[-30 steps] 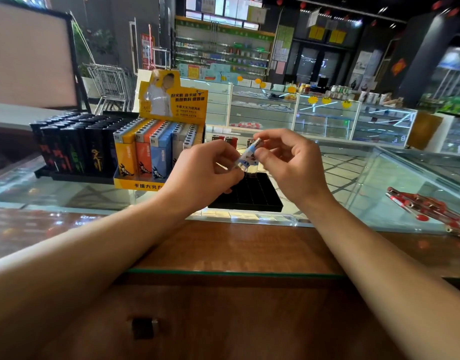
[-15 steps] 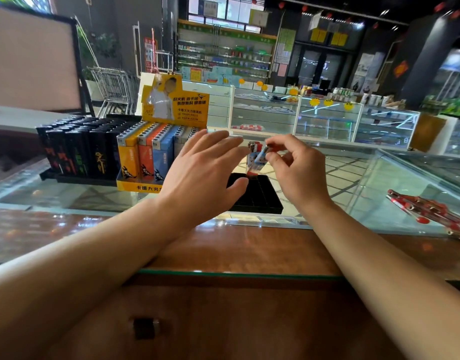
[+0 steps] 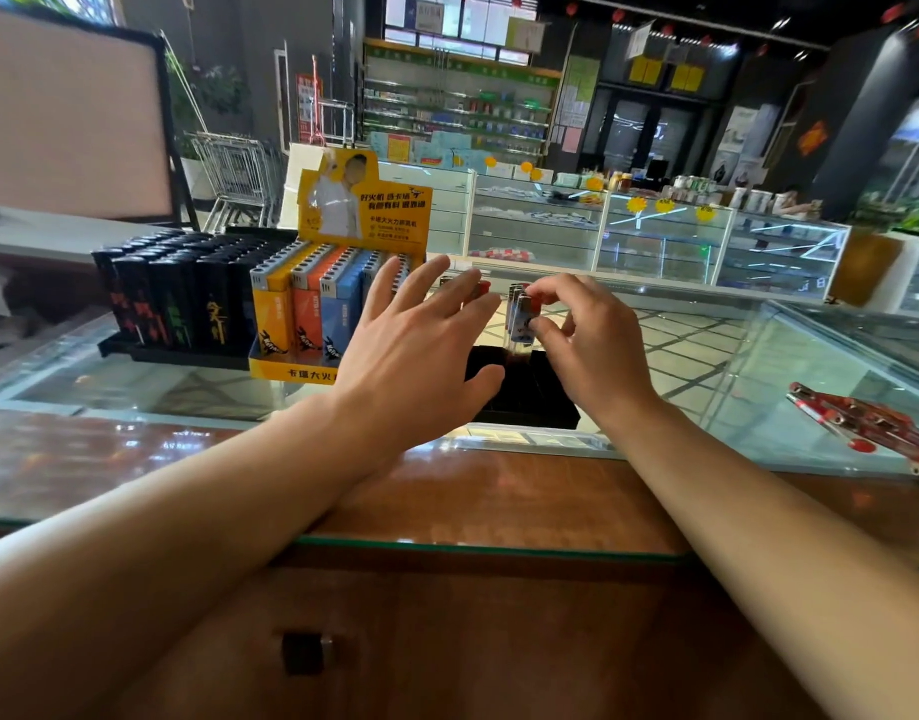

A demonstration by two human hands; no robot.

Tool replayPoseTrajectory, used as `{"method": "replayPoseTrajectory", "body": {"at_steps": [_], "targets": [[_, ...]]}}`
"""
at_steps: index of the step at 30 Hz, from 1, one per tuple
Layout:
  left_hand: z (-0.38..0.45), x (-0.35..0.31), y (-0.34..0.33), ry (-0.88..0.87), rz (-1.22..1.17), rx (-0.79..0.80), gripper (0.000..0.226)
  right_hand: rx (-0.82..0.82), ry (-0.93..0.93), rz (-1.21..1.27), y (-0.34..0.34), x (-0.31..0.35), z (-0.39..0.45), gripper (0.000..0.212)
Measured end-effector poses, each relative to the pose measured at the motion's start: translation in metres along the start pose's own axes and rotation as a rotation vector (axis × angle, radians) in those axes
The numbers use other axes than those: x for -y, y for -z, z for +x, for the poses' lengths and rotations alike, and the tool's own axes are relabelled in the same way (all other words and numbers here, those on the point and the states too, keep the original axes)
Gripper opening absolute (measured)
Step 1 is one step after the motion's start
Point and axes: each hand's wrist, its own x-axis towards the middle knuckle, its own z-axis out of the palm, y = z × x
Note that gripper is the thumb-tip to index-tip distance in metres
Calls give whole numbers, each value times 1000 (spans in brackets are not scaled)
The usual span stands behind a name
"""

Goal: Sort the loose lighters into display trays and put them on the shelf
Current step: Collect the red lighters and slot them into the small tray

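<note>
Pinching a small clear lighter with a red cap (image 3: 522,319) upright between thumb and fingertips, the right hand (image 3: 587,345) holds it over the black slotted plastic tray (image 3: 530,402) on the glass counter (image 3: 733,387). The left hand (image 3: 421,350) hovers alongside, fingers spread and holding nothing (its thumb near the tray). Further left stands a yellow cardboard display box of coloured lighters (image 3: 333,309).

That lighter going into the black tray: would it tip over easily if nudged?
Probably. The lighter is tall and narrow, so likely tippy until the tray slot holds it. It looks stiff and light: the right hand pinches it with fingertips alone.
</note>
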Motion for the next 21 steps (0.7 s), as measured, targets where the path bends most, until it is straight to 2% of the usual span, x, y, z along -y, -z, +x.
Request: {"method": "replayPoseTrajectory", "body": {"at_steps": [7,14,21], "targets": [[0,1,-1,12,-10,-2,69,40,1,-65,-2,0,-2,41],[0,1,-1,17,-42,-21,66,157,-110,-81,-3,4,0,66],[0,2,0,21,-58,-36,65,192,-127,-99,-6,4,1,68]]}}
